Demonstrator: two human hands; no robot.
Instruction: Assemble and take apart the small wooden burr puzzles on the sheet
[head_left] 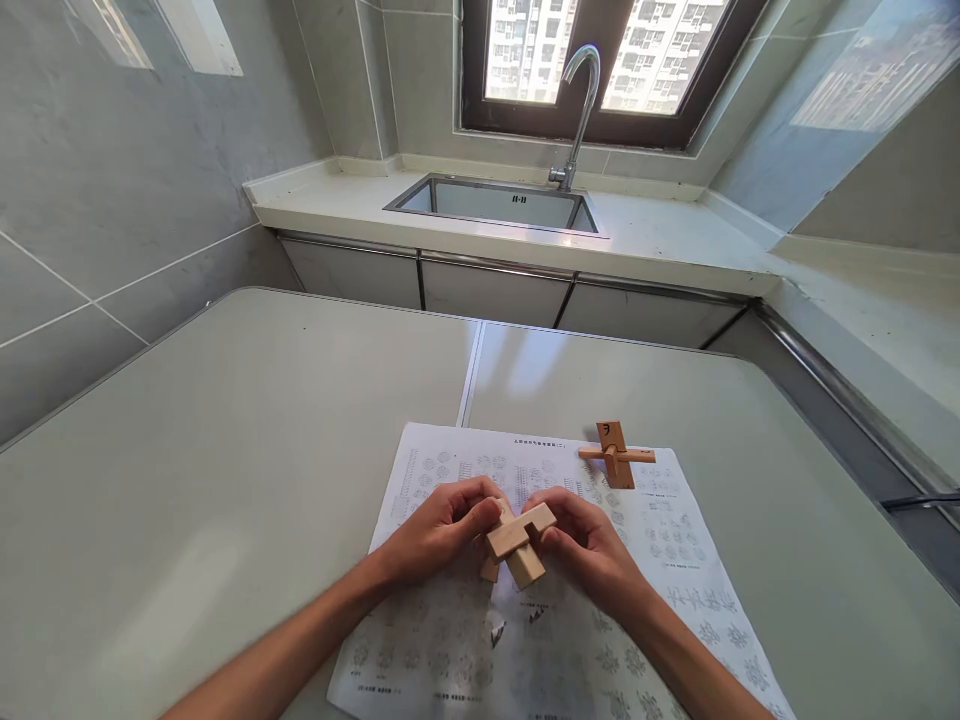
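My left hand [442, 530] is closed, thumb and fingers gripping light wooden puzzle blocks over the printed sheet. On top, a notched wooden block [508, 540] lies crosswise over another wooden block [527, 568], whose end points toward me. My right hand [592, 550] pinches the right end of the notched block between thumb and fingers. Under my left hand shows the end of a darker wooden piece [490, 571]; the rest of it is hidden. How the blocks fit together cannot be made out fully.
A large printed sheet [420, 640] with rows of small diagrams lies on the pale table [225, 450]. At its far right edge sits a crossed wooden piece [619, 470] with a rod through it. Beyond are a counter [322, 205], a sink [487, 205] and a faucet [581, 120].
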